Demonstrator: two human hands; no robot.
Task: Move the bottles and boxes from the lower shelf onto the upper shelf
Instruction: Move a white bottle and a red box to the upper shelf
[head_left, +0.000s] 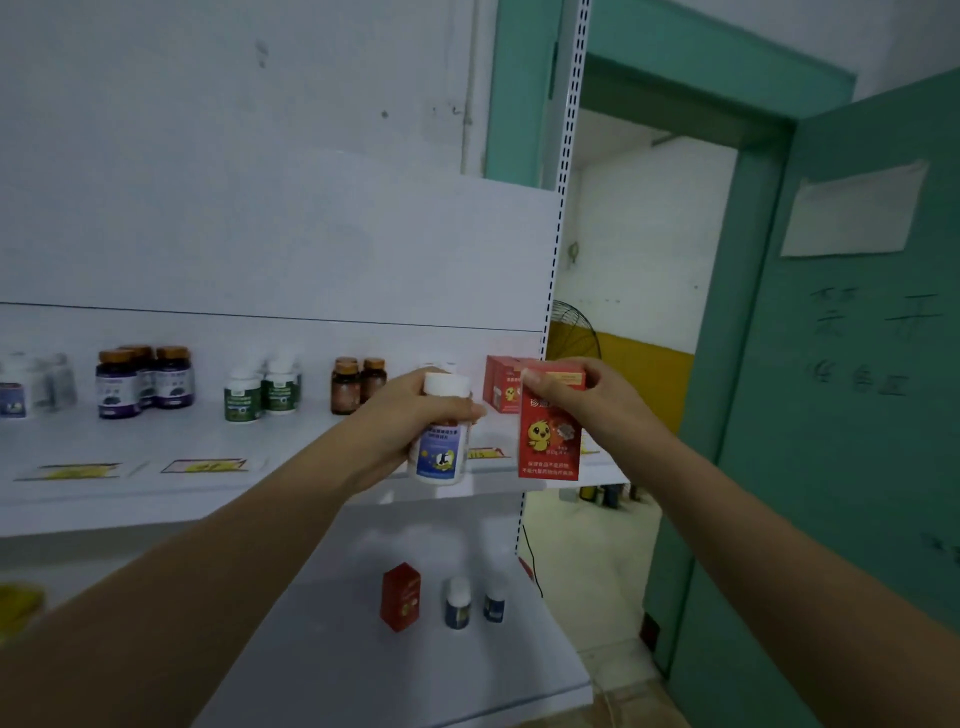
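Note:
My left hand (400, 415) grips a white bottle with a blue label (439, 447), held upright in front of the upper shelf (156, 499). My right hand (582, 395) holds a red box with a yellow chick (549, 441) by its top, just right of the bottle. Behind it, more red boxes (500, 382) stand on the upper shelf. On the lower shelf (337, 675) stand a red box (400, 596) and two small bottles with blue labels (458, 603) (494, 598).
The upper shelf carries rows of bottles: purple-labelled (140, 382), green-labelled (260, 392) and brown (358, 384). Yellow price tags (202, 466) line its front edge. A perforated upright (563, 182) bounds the shelving on the right, beside a green door (857, 389).

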